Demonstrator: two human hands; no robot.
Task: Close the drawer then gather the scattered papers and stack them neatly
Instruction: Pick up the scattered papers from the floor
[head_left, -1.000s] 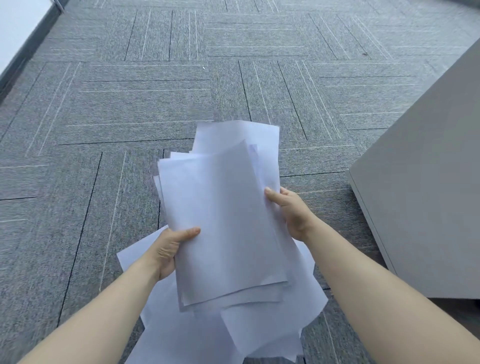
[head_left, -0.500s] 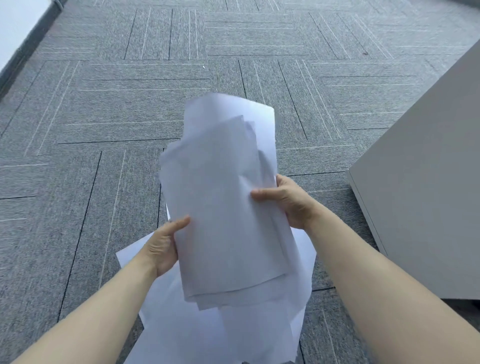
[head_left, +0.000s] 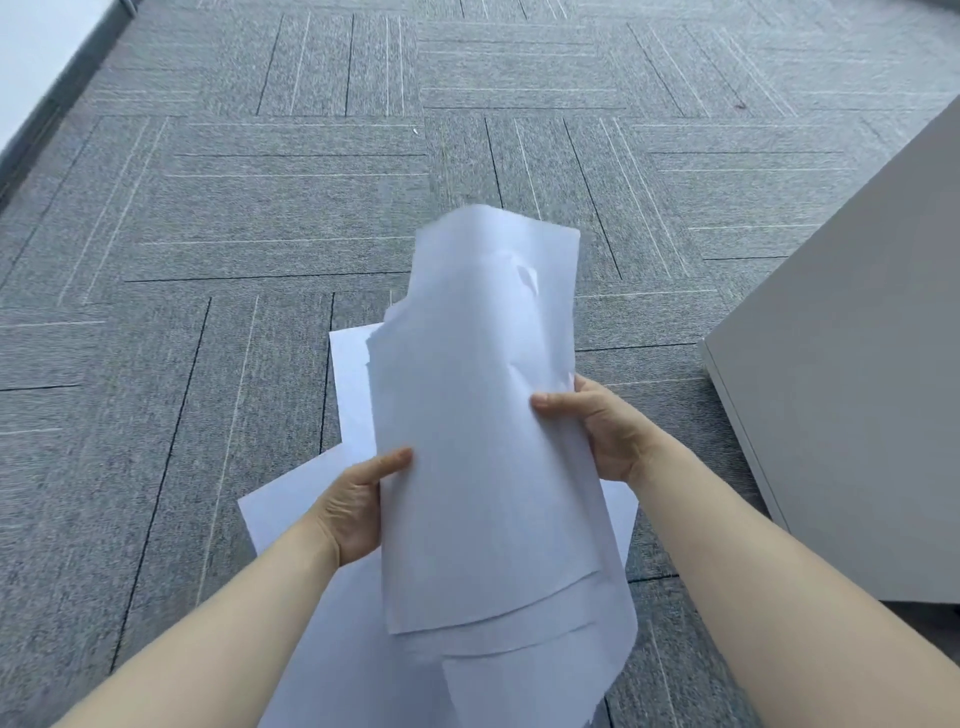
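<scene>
I hold a loose bundle of white papers (head_left: 483, 441) above the grey carpet, its top bowed and curling away from me. My left hand (head_left: 358, 506) grips the bundle's left edge with the thumb on top. My right hand (head_left: 597, 426) grips its right edge, thumb across the front sheet. The sheets are uneven, with edges offset at the bottom. More white sheets (head_left: 296, 499) lie on the floor under the bundle, partly hidden by it. The grey cabinet (head_left: 852, 389) stands at the right; no drawer front shows from here.
Grey carpet tiles (head_left: 208, 234) cover the floor all around. A white wall with a dark skirting (head_left: 47, 104) runs along the far left. The cabinet's corner sits close to my right forearm.
The bundle has been squeezed narrower and its top has curled forward. My hands moved closer together. A sheet on the floor at the left has come into view.
</scene>
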